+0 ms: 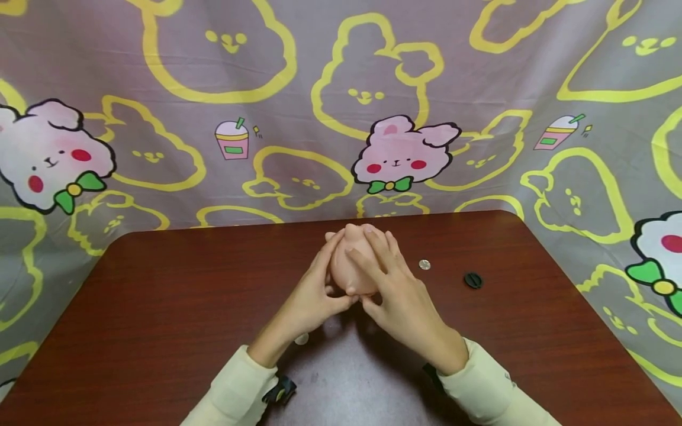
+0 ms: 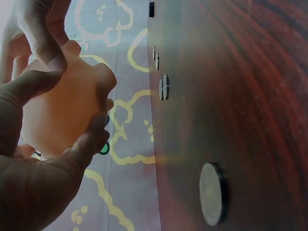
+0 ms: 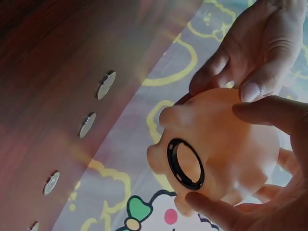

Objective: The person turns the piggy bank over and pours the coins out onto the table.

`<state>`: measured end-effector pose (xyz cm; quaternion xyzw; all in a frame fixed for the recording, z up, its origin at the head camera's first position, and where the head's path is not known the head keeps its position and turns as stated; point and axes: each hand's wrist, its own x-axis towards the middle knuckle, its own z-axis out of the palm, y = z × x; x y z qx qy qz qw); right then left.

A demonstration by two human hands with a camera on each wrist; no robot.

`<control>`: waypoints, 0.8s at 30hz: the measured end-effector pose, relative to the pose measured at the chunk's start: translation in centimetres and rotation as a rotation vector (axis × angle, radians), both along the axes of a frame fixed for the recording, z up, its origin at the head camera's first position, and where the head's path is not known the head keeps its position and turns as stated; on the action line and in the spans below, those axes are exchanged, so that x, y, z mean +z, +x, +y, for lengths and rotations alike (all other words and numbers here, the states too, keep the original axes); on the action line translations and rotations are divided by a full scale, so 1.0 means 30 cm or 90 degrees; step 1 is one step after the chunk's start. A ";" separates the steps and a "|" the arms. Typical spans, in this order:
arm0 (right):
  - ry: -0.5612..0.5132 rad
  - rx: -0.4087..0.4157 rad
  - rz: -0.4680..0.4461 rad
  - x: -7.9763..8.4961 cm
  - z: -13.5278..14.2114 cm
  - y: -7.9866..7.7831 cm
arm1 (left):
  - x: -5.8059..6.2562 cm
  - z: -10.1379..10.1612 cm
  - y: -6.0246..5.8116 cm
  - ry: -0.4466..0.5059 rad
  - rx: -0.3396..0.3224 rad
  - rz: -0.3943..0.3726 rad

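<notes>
Between my two hands is a pinkish, rounded piggy bank (image 1: pixel 350 269), held up above the table. My left hand (image 1: pixel 311 290) grips its left side, and my right hand (image 1: pixel 396 290) curves round the right side with fingers spread over it. Both thumbs come close together at the near end. In the right wrist view, the underside of the piggy bank (image 3: pixel 226 149) shows an uncovered round hole with a black ring (image 3: pixel 185 164). A black round plug (image 1: pixel 473 280) lies on the table to the right.
Silver coins lie on the brown table (image 1: pixel 176 307): one coin (image 1: pixel 424 264) right of my hands, another coin (image 1: pixel 301 339) near my left wrist. The left wrist view shows several, including a near coin (image 2: pixel 211 194). A patterned cloth (image 1: pixel 298 118) hangs behind the table and along its sides.
</notes>
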<state>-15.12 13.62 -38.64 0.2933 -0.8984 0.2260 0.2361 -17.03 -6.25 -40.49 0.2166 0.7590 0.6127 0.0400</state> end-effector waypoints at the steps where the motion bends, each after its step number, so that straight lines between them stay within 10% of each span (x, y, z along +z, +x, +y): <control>1: -0.010 0.000 -0.003 0.000 0.002 -0.002 | -0.001 -0.002 0.000 -0.007 0.000 0.000; 10: -0.162 -0.011 -0.079 0.012 0.015 -0.016 | -0.013 -0.018 -0.007 0.027 -0.028 -0.001; 24: -0.358 -0.113 -0.465 0.056 0.030 -0.048 | 0.008 0.005 0.002 0.072 -0.005 -0.086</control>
